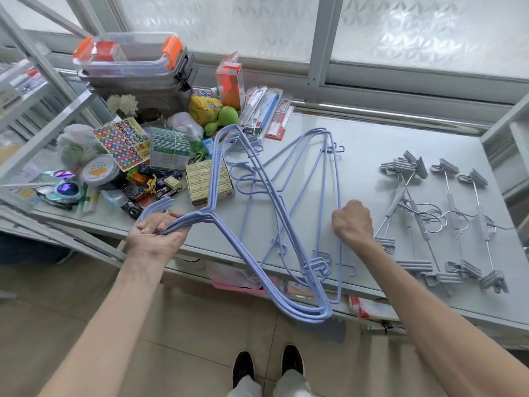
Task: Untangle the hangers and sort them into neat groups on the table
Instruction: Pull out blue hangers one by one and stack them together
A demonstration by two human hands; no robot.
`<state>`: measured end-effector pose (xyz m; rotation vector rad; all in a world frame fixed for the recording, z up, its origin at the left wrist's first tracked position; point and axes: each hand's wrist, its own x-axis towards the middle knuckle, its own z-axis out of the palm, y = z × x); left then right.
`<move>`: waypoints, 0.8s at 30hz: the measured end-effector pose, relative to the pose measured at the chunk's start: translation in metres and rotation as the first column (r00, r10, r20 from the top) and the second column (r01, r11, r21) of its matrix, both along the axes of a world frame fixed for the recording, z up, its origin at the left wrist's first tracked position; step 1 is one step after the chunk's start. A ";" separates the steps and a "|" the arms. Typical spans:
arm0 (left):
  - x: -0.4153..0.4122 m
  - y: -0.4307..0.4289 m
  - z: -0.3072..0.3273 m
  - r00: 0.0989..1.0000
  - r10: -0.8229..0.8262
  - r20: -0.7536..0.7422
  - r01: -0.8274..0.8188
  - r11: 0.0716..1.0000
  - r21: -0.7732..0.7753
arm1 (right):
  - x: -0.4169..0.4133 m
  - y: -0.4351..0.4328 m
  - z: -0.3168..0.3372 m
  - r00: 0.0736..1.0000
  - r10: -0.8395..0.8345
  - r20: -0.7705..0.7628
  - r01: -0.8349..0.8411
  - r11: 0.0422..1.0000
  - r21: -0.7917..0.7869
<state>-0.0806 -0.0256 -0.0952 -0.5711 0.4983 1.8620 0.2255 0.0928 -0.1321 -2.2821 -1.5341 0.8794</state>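
Hangers of pale blue wire fill the middle of the head view: the left hand (156, 233) is curled shut around the necks of a bunch of blue hangers (259, 270), their hooks fanning out past the fingers and their bodies hanging off the front edge of the table (400, 133). More loose blue hangers (289, 179) lie overlapping on the tabletop just beyond, and the right hand (353, 223) is closed in a fist on the wire of one of them near its long side. To the right, well apart from the blue ones, grey clip hangers (446, 224) with metal hooks lie in a rough row. At the back left stands a stack of clear storage bins (128, 67) with orange latches; the top one holds a small red and clear box, the rest I cannot tell. Near them sit a round tin (98, 170), a sticker sheet (123, 143), a yellow box of small packs (207, 179) and sunglasses (64, 187), among other clutter
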 end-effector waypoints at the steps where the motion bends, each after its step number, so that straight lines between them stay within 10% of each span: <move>1: -0.003 -0.002 0.002 1.000 0.010 -0.004 -0.010 1.000 0.001 | 0.000 0.003 -0.001 0.995 -0.056 -0.080 0.058 0.998 0.023; 5: -0.013 -0.008 0.017 0.999 0.033 -0.038 -0.032 0.999 0.008 | 0.002 0.014 0.003 0.792 -0.200 -0.577 0.270 0.962 0.036; 10: -0.021 -0.010 0.029 0.997 0.048 -0.056 -0.046 0.998 0.038 | 0.009 0.018 0.019 0.516 -0.106 -0.850 0.392 0.911 0.125; 20: -0.008 -0.004 0.001 0.999 0.022 -0.031 -0.023 1.000 -0.012 | 0.045 0.034 0.071 0.145 0.028 -0.989 0.655 0.746 0.117; 24: 0.000 0.002 -0.009 0.998 -0.009 -0.064 0.006 0.998 -0.060 | 0.042 0.035 0.075 0.038 -0.016 -0.999 0.532 0.846 0.007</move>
